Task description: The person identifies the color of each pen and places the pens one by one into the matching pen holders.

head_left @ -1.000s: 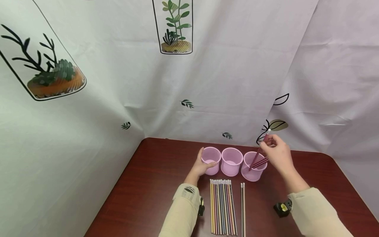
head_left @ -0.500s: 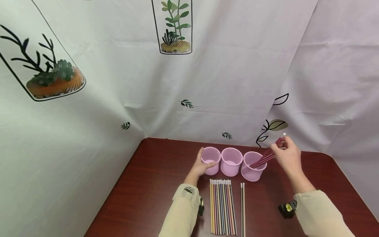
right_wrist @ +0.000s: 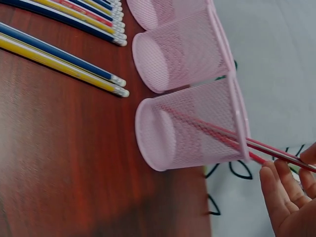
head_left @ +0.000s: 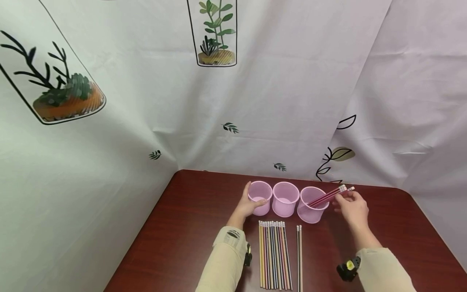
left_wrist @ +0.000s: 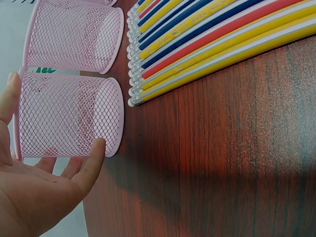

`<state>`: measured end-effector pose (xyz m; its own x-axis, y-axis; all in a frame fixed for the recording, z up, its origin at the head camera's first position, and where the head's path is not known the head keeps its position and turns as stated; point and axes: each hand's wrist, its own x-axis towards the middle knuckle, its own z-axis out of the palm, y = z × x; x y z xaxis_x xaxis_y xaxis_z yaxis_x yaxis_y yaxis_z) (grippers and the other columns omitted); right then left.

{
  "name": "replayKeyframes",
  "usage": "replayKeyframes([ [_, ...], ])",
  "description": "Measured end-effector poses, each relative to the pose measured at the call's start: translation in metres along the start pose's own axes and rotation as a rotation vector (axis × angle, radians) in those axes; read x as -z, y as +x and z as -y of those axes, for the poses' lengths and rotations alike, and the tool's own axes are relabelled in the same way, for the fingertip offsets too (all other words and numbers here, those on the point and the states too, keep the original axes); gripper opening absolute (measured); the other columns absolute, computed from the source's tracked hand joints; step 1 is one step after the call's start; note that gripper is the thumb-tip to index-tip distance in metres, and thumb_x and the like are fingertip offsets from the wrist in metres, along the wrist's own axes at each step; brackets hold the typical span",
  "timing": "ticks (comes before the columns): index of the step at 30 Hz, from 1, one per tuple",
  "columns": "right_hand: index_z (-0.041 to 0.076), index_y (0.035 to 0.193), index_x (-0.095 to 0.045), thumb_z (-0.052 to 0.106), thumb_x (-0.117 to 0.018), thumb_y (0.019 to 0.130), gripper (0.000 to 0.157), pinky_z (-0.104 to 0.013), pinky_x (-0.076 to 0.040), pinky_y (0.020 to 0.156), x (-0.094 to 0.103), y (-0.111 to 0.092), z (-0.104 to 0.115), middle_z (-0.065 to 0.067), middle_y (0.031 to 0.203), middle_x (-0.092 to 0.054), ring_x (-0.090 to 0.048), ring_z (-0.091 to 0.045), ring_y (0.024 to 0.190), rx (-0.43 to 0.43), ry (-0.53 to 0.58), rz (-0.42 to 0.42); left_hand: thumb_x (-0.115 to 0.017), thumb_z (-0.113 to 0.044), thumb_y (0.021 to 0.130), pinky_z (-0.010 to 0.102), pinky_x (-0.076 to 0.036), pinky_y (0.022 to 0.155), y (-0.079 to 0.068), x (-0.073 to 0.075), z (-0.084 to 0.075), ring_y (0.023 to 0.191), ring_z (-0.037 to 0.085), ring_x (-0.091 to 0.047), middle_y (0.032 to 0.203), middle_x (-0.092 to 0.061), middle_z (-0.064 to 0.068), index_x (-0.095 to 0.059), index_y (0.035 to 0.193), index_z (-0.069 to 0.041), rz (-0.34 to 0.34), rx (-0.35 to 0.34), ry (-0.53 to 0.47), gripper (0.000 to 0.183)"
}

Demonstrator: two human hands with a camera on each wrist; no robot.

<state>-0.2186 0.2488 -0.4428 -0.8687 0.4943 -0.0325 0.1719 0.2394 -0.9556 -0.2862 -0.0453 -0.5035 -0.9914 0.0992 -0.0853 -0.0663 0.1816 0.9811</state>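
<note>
1. Your left hand (head_left: 246,205) grips the left cup (head_left: 259,190), thumb on its near side and fingers round its left and far side.
2. Your right hand (head_left: 353,210) is at the eraser ends of the red pencils (head_left: 322,199), just right of the right cup (head_left: 310,215); they pass between thumb and fingers, but you cannot tell whether it grasps any.
3. Those red pencils stand tilted in the right cup, leaning right over its rim, erasers up.
4. The middle cup (head_left: 284,207) stands upright between the other two, all three pink mesh, side by side.
5. Nearer you, a row of pencils (head_left: 273,255) lies on the brown table (head_left: 197,215), erasers pointing away from you.
6. Just right of that row lies a pair of pencils (head_left: 299,257), one blue, one yellow.
</note>
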Motion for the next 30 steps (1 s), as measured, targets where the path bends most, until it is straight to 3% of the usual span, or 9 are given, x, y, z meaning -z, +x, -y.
replayKeyframes([
  [9, -0.011, 0.11, -0.047, 0.017, -0.058, 0.089, 0.037, -0.023, -0.052, 0.049, -0.004, -0.001, -0.011, 0.008, 0.06, -0.061, -0.06, -0.003, 0.053, -0.115, 0.064, 0.01, -0.079, -0.011, 0.071, 0.054, -0.028, 0.103, 0.0, -0.002, -0.001, 0.126, 0.044, -0.033, 0.143, -0.029, 0.026, -0.017, 0.148, -0.017, -0.006, -0.001, 0.022, 0.099],
  [18, -0.01, 0.108, -0.05, 0.017, -0.058, 0.088, 0.034, -0.023, -0.052, 0.05, -0.004, -0.001, -0.014, 0.013, 0.059, -0.059, -0.058, -0.002, 0.053, -0.107, 0.05, -0.001, -0.079, -0.009, 0.071, 0.054, -0.027, 0.103, 0.0, -0.002, -0.001, 0.127, 0.044, -0.032, 0.143, -0.029, 0.026, -0.017, 0.148, -0.016, -0.005, -0.016, 0.009, 0.098],
  [30, -0.01, 0.108, -0.051, 0.019, -0.059, 0.088, 0.036, -0.023, -0.051, 0.049, -0.009, -0.001, -0.017, 0.008, 0.062, -0.058, -0.055, -0.001, 0.054, -0.12, 0.008, -0.01, -0.078, -0.008, 0.072, 0.055, -0.027, 0.102, -0.002, 0.0, -0.001, 0.126, 0.045, -0.032, 0.142, -0.029, 0.028, -0.017, 0.148, -0.015, -0.007, -0.023, -0.001, 0.098],
])
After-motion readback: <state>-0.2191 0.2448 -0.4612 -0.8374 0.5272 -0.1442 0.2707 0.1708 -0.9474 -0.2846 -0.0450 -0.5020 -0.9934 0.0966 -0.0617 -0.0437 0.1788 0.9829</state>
